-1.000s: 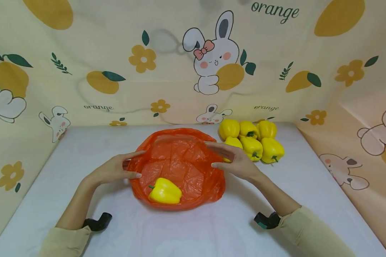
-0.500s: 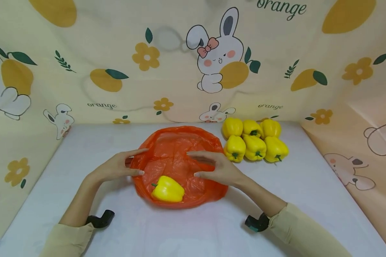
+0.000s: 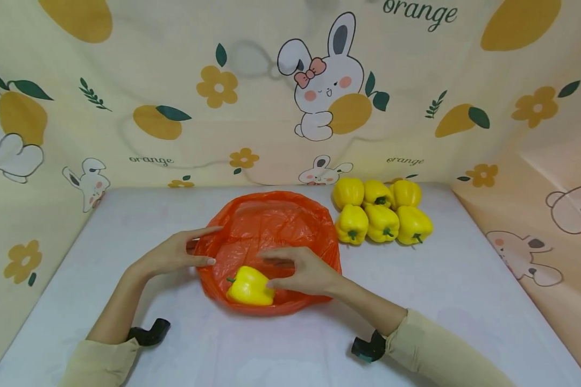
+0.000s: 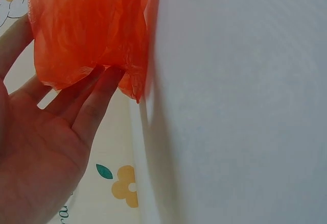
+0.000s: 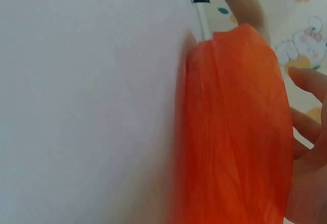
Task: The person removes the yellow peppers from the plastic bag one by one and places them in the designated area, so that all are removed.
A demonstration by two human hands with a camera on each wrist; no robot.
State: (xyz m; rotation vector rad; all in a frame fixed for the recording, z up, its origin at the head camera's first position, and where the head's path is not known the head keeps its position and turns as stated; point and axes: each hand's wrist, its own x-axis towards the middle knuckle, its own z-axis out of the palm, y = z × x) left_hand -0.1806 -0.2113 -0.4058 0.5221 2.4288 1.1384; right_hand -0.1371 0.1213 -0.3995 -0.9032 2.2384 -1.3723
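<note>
An orange-red plastic bag (image 3: 290, 226) stands on the table with its wide mouth facing up. A yellow bell pepper (image 3: 249, 286) with a green stem lies inside, near the bag's front edge. My left hand (image 3: 171, 252) is at the bag's left side, fingers spread and fairly straight; in the left wrist view its fingertips (image 4: 113, 75) touch the plastic. My right hand (image 3: 305, 271) reaches over the bag's mouth, fingers apart, holding nothing. Its thumb tip overlaps the pepper's right side; I cannot tell whether they touch.
Several more yellow bell peppers (image 3: 382, 221) sit in two rows just right of the bag, at the table's back. A white cloth covers the table (image 3: 271, 349). Behind stands a printed curtain (image 3: 252, 123) with rabbits and fruit. Black straps sit at both wrists.
My right hand has left the bag's right rim and moved left and toward me, over the mouth to the pepper. My left hand stays in place.
</note>
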